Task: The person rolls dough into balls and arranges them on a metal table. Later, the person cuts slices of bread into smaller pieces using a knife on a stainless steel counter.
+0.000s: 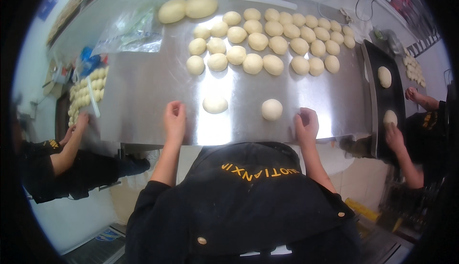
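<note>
Two dough balls lie near the front of the steel table: an oval one and a rounder one to its right. My left hand is at the table's front edge, left of the oval ball, fingers curled with thumb and fingertips close together. My right hand is right of the round ball, curled in a similar way. Neither hand touches dough, and no object shows in either. Beyond them, several dough balls stand in uneven rows, with two large dough pieces side by side at the back left.
A clear plastic sheet lies at the back left, a white rod at the back. A black tray with two dough pieces borders the table's right end; a co-worker's hand touches one. Another co-worker handles dough balls at left.
</note>
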`<state>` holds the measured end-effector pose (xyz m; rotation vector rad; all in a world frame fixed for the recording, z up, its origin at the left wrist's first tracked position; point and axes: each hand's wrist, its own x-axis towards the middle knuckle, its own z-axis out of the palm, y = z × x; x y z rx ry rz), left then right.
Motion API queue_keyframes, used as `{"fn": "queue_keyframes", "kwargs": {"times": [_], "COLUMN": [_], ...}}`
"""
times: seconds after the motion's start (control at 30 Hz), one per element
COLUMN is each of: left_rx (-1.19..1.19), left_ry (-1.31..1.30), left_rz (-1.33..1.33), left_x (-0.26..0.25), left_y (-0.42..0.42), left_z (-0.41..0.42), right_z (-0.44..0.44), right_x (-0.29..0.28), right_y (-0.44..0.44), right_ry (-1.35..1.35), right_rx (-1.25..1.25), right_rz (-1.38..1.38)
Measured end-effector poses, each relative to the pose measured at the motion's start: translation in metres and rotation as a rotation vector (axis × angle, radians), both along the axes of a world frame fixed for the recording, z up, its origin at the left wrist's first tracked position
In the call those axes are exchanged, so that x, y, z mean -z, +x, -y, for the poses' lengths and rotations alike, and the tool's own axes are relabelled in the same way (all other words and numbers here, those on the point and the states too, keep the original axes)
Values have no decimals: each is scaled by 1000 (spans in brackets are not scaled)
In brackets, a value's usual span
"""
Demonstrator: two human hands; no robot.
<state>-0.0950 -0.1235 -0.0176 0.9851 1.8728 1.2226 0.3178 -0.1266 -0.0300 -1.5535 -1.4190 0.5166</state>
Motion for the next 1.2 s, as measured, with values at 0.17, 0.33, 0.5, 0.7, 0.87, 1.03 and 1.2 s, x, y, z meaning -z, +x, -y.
{"fn": "queue_keyframes", "kwargs": {"times": [0.17, 0.33, 0.5, 0.7, 0.87, 1.03, 1.2], "left_rx": [281, 577, 411, 59, 164, 194, 148], "left_ry": [228, -35, 3, 131, 319, 472, 132], "left_rz": [-721, -897, -357, -28, -767, -924, 62], "left_x": [-30, -47, -32, -26, -68, -29, 1], "left_y": [72, 91, 60, -32, -45, -63, -71], "left_z": [-16, -36, -47, -108, -181, -246, -259], "right_z": [-5, -8, -5, -4, -7, -10, -8], "right_x": [-6, -16, -16, -19, -21, -22, -23], "right_y": [-18, -29, -28, -32, -34, -35, -34], "right_ry": [-19, 7, 19, 8, 34, 70, 45], "right_rx": [-32, -99, -81, -66, -59, -57, -54], "right_rz": [72, 201, 221, 198, 266, 306, 329]}}
